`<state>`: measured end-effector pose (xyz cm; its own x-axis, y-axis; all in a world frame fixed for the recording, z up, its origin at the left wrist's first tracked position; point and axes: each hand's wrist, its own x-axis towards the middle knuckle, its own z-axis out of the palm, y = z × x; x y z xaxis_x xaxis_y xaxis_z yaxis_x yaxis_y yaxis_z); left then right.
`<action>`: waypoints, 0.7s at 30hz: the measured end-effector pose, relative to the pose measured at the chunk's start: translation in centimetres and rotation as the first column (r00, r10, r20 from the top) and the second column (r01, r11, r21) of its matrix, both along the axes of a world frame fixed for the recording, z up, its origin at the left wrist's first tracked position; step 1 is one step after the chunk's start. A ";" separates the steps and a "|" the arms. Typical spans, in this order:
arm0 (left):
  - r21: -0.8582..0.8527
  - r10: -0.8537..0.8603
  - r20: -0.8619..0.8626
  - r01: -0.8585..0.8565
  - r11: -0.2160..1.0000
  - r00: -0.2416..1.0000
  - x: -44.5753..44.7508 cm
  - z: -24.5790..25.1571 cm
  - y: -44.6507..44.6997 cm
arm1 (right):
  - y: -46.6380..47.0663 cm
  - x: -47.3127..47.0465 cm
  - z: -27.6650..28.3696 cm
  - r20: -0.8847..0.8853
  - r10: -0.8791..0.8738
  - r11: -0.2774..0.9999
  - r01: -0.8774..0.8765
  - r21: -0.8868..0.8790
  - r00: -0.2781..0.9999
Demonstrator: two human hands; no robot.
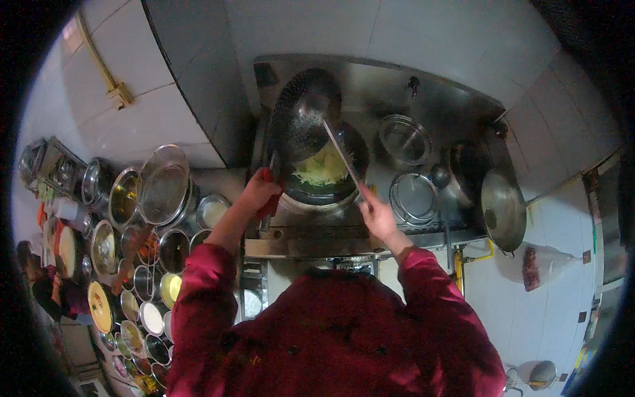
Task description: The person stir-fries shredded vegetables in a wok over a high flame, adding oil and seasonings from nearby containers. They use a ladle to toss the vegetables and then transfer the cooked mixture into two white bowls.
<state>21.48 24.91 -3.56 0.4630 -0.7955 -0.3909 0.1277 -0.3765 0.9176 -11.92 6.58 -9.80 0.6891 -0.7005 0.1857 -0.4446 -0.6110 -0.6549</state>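
Note:
My left hand grips a red cloth at the handle of a dark wok, which is tilted up. Below and partly behind it, a second dark round pan sits over the stove ring. Pale yellow-green shredded food lies in the lower pan, partly covered by the tilted wok. In my right hand is the long thin metal handle of a cooking utensil. Its far end reaches the tilted wok's edge; the shape of its head cannot be made out.
Right of the pans stand a round strainer, a metal ring stand, a ladle and a leaning wok. Several bowls of ingredients crowd the left counter, with an oil pot and a mesh strainer. Another person is at far left.

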 end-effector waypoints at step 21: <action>-0.241 0.119 0.202 -0.069 0.968 0.972 -1.1 -4.1 -2.2 | -1.3 -5.2 0.2 0.024 -0.068 0.983 0.063 0.171 0.997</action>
<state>20.36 22.71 -7.61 0.5926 -0.8009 -0.0862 -0.0556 -0.1475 0.9875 -17.12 5.24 -9.64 0.6368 -0.7669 0.0797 -0.4588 -0.4600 -0.7602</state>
